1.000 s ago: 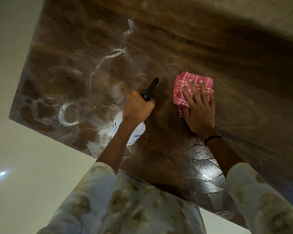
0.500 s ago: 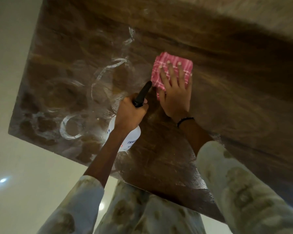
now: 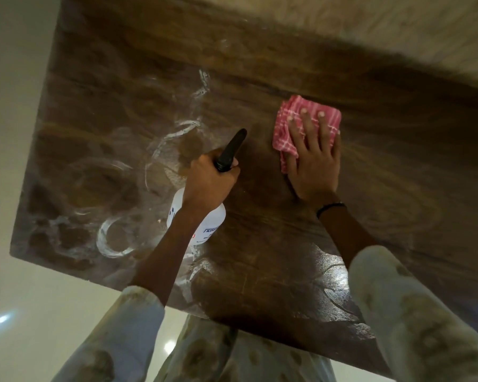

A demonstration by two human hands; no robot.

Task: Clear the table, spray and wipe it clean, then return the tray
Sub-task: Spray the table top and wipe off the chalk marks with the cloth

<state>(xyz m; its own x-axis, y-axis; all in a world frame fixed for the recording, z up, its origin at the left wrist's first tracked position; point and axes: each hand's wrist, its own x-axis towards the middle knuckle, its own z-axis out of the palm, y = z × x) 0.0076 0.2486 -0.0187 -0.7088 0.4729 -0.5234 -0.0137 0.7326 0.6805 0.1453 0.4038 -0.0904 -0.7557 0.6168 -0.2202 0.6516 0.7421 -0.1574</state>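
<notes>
A dark wood-grain table (image 3: pixel 273 271) fills the view, with white ring marks and wet streaks over its left half. My left hand (image 3: pixel 209 183) grips the neck of a white spray bottle (image 3: pixel 202 224) with a black nozzle pointing away from me, held just above the table. My right hand (image 3: pixel 313 158) lies flat, fingers spread, pressing a folded red-and-white checked cloth (image 3: pixel 293 117) onto the table to the right of the nozzle. No tray is in view.
The table's left edge and near edge border a pale glossy floor (image 3: pixel 17 299). A lighter surface (image 3: pixel 370 31) runs along the far right beyond the table. My patterned sleeves and clothing fill the bottom of the view.
My right hand slid the cloth up and left across the table, then back to the right. My left hand with the spray bottle stayed almost in place.
</notes>
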